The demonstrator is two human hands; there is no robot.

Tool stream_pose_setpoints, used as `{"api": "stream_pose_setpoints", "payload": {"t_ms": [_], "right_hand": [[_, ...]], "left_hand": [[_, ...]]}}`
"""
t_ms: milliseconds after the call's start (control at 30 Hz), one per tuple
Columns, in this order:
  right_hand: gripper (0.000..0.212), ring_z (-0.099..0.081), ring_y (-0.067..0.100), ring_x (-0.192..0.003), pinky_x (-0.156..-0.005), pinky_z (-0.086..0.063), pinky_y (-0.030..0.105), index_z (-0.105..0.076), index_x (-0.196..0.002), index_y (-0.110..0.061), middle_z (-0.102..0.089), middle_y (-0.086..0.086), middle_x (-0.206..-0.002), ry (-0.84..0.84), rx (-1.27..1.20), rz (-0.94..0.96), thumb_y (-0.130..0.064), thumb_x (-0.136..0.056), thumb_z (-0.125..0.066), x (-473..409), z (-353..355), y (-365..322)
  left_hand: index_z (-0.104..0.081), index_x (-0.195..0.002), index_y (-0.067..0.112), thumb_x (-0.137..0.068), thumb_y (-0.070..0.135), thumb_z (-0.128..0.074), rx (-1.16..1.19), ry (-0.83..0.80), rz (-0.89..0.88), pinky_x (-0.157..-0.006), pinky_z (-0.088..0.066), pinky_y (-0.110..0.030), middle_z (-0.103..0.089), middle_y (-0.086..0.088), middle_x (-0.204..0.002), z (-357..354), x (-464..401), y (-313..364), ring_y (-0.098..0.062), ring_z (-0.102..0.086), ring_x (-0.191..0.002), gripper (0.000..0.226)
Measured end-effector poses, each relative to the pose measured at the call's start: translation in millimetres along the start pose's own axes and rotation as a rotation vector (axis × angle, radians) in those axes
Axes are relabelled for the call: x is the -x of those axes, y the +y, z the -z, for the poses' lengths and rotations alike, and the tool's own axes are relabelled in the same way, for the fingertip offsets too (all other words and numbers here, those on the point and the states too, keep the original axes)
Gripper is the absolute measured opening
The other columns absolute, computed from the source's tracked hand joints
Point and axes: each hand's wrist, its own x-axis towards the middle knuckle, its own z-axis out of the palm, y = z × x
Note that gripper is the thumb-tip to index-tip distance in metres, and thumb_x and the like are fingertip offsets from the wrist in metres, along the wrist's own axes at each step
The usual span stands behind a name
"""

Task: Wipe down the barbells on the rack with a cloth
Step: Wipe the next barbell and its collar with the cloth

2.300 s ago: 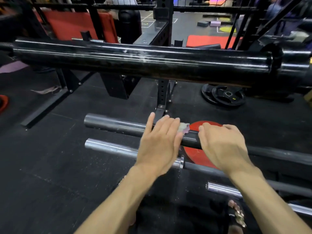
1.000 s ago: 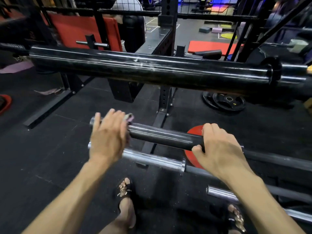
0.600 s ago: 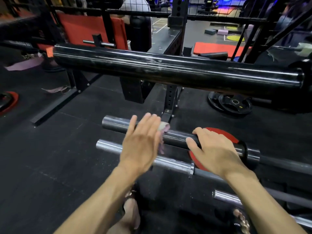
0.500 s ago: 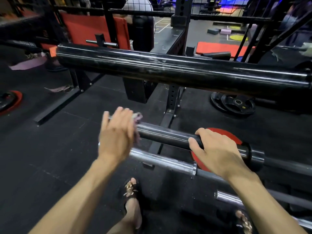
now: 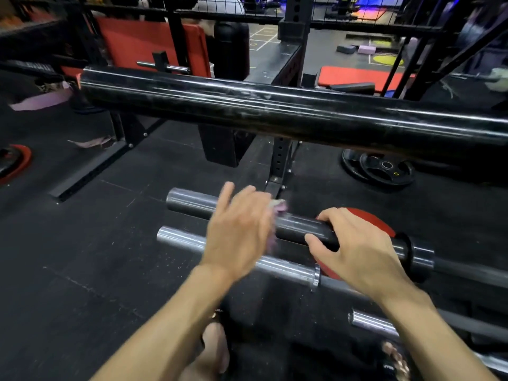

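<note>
A dark grey barbell sleeve (image 5: 189, 202) lies horizontally on the rack at mid height. My left hand (image 5: 239, 232) lies over it, blurred with motion, pressing a small pale purple cloth (image 5: 279, 208) against it; only a corner of the cloth shows past my fingers. My right hand (image 5: 357, 251) grips the same sleeve further right, close to its collar (image 5: 417, 251). A thick black barbell sleeve (image 5: 275, 111) crosses the view above. A chrome sleeve (image 5: 181, 239) sits just below and nearer me, and another chrome end (image 5: 371, 323) is lower right.
A red weight plate (image 5: 368, 218) stands behind my right hand. A black plate (image 5: 379, 167) lies on the floor at the right. The black rack upright (image 5: 280, 158) rises behind the bars. Red pads (image 5: 148, 42) are at the back. My sandalled feet (image 5: 214, 350) are on the black rubber floor.
My left hand with the cloth has slid right along the grey sleeve, from its free end back toward my right hand. My right hand keeps its grip.
</note>
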Motion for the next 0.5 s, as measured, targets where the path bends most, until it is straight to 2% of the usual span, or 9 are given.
{"api": "stream_pose_setpoints", "payload": {"t_ms": [67, 133, 200, 267, 300, 400, 467, 500], "right_hand": [[0.037, -0.060, 0.011, -0.076, -0.068, -0.050, 0.032, -0.063, -0.108, -0.027, -0.061, -0.013, -0.087, 0.034, 0.025, 0.005, -0.058, -0.090, -0.055, 0, -3, 1], [0.036, -0.059, 0.013, -0.072, -0.065, -0.048, 0.032, -0.064, -0.106, -0.024, -0.060, -0.012, -0.085, 0.072, 0.039, 0.018, -0.055, -0.089, -0.058, 1, -7, 2], [0.038, -0.059, 0.015, -0.071, -0.064, -0.050, 0.034, -0.064, -0.106, -0.020, -0.058, -0.009, -0.086, 0.102, 0.047, 0.041, -0.053, -0.088, -0.062, 2, -10, 3], [0.039, -0.058, 0.016, -0.073, -0.064, -0.051, 0.035, -0.063, -0.108, -0.019, -0.057, -0.009, -0.089, 0.120, 0.043, 0.059, -0.052, -0.087, -0.065, 4, -13, 4], [0.039, -0.058, 0.016, -0.076, -0.065, -0.051, 0.035, -0.063, -0.108, -0.019, -0.057, -0.009, -0.092, 0.130, 0.038, 0.060, -0.052, -0.086, -0.067, 5, -13, 4], [0.040, -0.058, 0.016, -0.084, -0.067, -0.051, 0.034, -0.060, -0.107, -0.023, -0.054, -0.009, -0.097, 0.140, 0.011, 0.036, -0.051, -0.081, -0.072, 7, -13, 2], [0.041, -0.057, 0.015, -0.086, -0.068, -0.052, 0.034, -0.060, -0.107, -0.024, -0.053, -0.011, -0.098, 0.133, -0.019, 0.036, -0.050, -0.079, -0.076, 8, -12, 3], [0.042, -0.057, 0.014, -0.086, -0.067, -0.052, 0.033, -0.060, -0.107, -0.025, -0.053, -0.011, -0.098, 0.129, -0.033, 0.038, -0.050, -0.079, -0.078, 8, -11, 4]], "left_hand": [[-0.066, -0.115, 0.012, -0.106, 0.027, -0.026, -0.045, 0.047, 0.144, -0.122, -0.024, -0.060, -0.071, -0.009, -0.116, 5, 6, -48, -0.033, -0.057, -0.130, 0.043], [-0.065, -0.113, 0.008, -0.108, 0.028, -0.020, -0.060, 0.056, 0.330, -0.120, -0.024, -0.063, -0.070, -0.013, -0.116, 9, 12, -85, -0.040, -0.051, -0.136, 0.050], [-0.066, -0.108, 0.007, -0.110, 0.024, -0.024, -0.029, 0.107, 0.418, -0.119, -0.025, -0.063, -0.070, -0.013, -0.111, 6, 9, -88, -0.041, -0.050, -0.136, 0.046], [-0.068, -0.100, 0.007, -0.110, 0.019, -0.029, -0.004, 0.184, 0.378, -0.116, -0.029, -0.064, -0.071, -0.013, -0.099, -1, -1, -56, -0.039, -0.057, -0.129, 0.042], [-0.069, -0.097, 0.009, -0.110, 0.018, -0.030, 0.023, 0.205, 0.304, -0.117, -0.029, -0.063, -0.072, -0.012, -0.096, -4, -7, -31, -0.037, -0.059, -0.126, 0.042], [-0.070, -0.108, 0.016, -0.112, 0.025, -0.021, 0.065, 0.110, 0.060, -0.123, -0.022, -0.053, -0.071, 0.000, -0.108, -11, -10, 37, -0.025, -0.058, -0.127, 0.050], [-0.069, -0.114, 0.019, -0.110, 0.026, -0.023, 0.050, 0.082, -0.028, -0.125, -0.020, -0.051, -0.070, 0.004, -0.113, -7, -8, 41, -0.021, -0.058, -0.127, 0.046], [-0.069, -0.111, 0.019, -0.108, 0.025, -0.026, 0.046, 0.086, -0.046, -0.124, -0.020, -0.052, -0.070, 0.003, -0.110, -5, -6, 30, -0.022, -0.060, -0.123, 0.043]]}}
